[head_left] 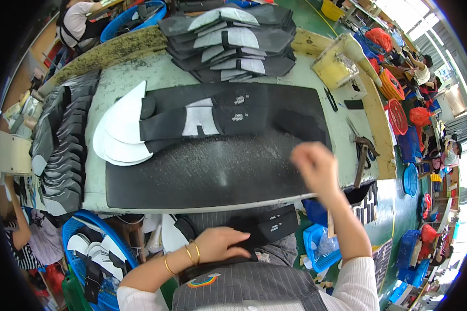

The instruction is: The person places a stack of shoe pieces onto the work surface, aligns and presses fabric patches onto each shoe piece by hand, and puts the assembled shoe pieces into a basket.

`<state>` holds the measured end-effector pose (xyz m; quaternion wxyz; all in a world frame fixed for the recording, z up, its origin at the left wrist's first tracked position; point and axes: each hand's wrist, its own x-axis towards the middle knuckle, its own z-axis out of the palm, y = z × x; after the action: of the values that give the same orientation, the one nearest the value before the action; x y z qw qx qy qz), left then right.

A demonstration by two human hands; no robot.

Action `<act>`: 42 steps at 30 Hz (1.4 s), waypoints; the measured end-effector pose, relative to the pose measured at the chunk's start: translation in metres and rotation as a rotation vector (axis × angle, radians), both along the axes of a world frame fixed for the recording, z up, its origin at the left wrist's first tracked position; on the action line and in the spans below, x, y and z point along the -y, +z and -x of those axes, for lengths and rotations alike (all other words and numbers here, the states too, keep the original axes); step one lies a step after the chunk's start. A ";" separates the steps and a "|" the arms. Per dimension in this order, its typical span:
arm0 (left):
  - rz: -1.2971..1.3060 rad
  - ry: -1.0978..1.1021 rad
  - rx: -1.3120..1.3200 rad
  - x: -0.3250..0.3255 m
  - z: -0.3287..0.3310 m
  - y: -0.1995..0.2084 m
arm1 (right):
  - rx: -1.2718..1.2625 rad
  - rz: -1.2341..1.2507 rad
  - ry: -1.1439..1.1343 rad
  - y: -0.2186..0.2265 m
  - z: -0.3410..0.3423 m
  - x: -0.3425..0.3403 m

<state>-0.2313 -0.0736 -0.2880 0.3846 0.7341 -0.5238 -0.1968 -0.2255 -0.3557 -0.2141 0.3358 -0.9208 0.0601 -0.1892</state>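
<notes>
My left hand (224,244) is over my lap, its fingers stretched out and apart on a black fabric piece (275,226) with white print. A white, rounded end shows to its left. My right hand (315,165) is smeared by motion above the right side of a black mat (192,181); its fingers look bent, but whether they hold anything cannot be made out. On the mat's far half, away from my left hand, black strap-like pieces (163,123) lie overlapped, with white rounded ends (122,129), a light grey patch and white print.
Stacks of black and grey pieces stand at the table's back (228,41) and left (62,145). A hammer (362,160), a black pen-like tool (330,99) and a yellow box (334,70) are at the right. Blue baskets (106,290) flank my lap. Other people sit nearby.
</notes>
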 end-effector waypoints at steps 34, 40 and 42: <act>0.120 0.526 0.370 0.030 -0.048 0.032 | 0.010 -0.723 0.117 0.052 -0.007 -0.077; 0.562 0.578 -1.092 0.008 -0.057 0.032 | -0.357 -0.604 0.183 0.006 0.001 -0.082; 0.185 0.689 -0.653 0.009 -0.053 0.028 | -0.356 -0.202 0.208 0.004 0.005 -0.083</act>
<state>-0.1780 -0.0825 -0.2598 0.6354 0.7276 -0.1174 -0.2305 -0.2300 -0.2729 -0.2106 0.4280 -0.9026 0.0418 0.0189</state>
